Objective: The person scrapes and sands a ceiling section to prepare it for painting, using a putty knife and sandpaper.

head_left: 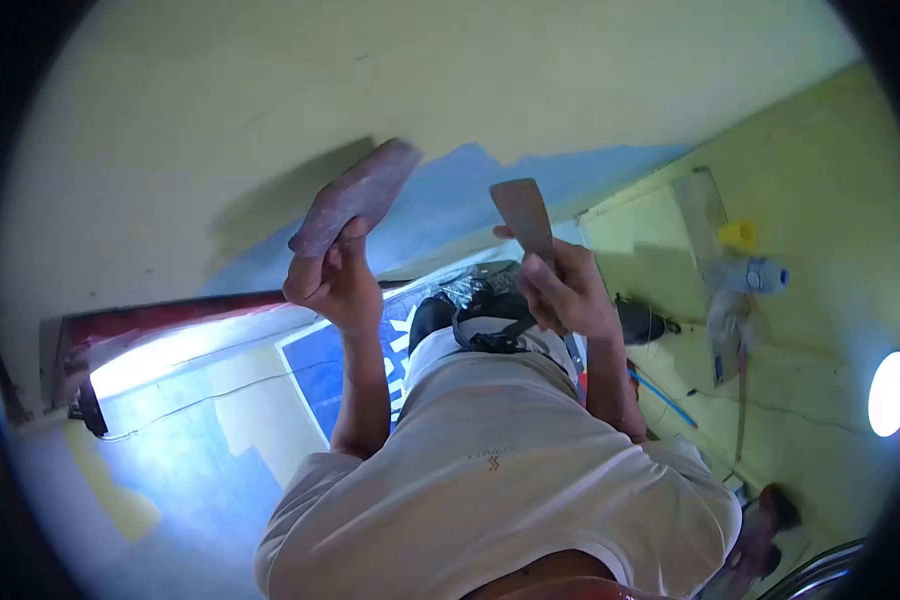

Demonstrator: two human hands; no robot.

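- Currently, 2 bare hands are raised in front of the person's white shirt (500, 460), well apart from each other, with 1 tool in each.
- On the left, the left hand (338, 285) holds a flat, purplish-brown block (355, 195). The grip is narrow: thumb and fingers pinch its near end, while its far end tilts up to the right and looks slightly blurred.
- On the right, the right hand (573, 290) holds a scraper (523, 212). The fingers are curled around its narrow near end, the thumb lies along it, and the wider blade points to the far side, leaning a little left.
- Beyond both tools is a wall (450, 75), cream with a blue patch (590, 170). A dark shadow falls on it just left of the block; I cannot tell whether the block touches it.
- Far right, a clear bottle (755, 275) with a blue cap lies near a yellow thing (738, 235), beside a long grey strip (698, 205).
- To the right of the shirt is a thin blue rod (667, 400).
- On the left are a bright light (170, 350) and a blue sign (320, 385) with white marks, partly behind the left forearm.
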